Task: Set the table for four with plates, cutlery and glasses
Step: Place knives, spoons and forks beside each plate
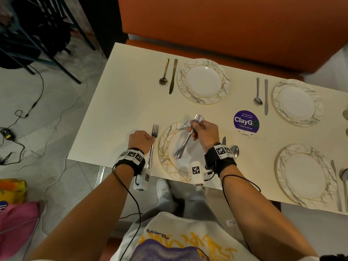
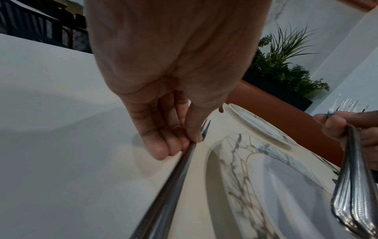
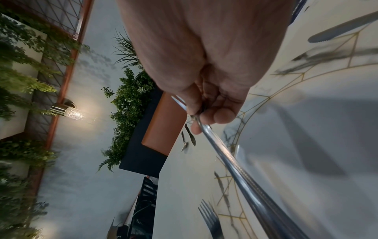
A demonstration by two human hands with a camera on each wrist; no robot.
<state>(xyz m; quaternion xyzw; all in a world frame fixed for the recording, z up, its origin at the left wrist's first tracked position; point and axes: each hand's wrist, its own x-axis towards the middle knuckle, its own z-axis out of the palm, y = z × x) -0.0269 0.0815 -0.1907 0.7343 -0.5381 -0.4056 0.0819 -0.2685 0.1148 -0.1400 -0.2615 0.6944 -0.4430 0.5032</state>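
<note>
My left hand (image 1: pixel 148 138) pinches the neck of a single fork (image 1: pixel 153 149) lying lengthwise just left of the near-left marbled plate (image 1: pixel 170 166), tines pointing away from me. In the left wrist view, thumb and fingers (image 2: pixel 163 145) pinch the fork (image 2: pixel 169 194) beside the plate (image 2: pixel 266 186). My right hand (image 1: pixel 194 129) grips a bundle of forks (image 1: pixel 185 142) over that plate, tines up. In the right wrist view their handles (image 3: pixel 235 161) run from the right hand (image 3: pixel 202 120) above the plate (image 3: pixel 306 129), with the single fork (image 3: pixel 210 219) below.
Three more plates are set: far left (image 1: pixel 203 81), far right (image 1: pixel 297 102), near right (image 1: pixel 303 176), each with a knife and spoon beside it. A purple ClayGo sign (image 1: pixel 246 121) stands mid-table. An orange bench (image 1: pixel 226 25) runs along the far side. Cables lie on the floor at left.
</note>
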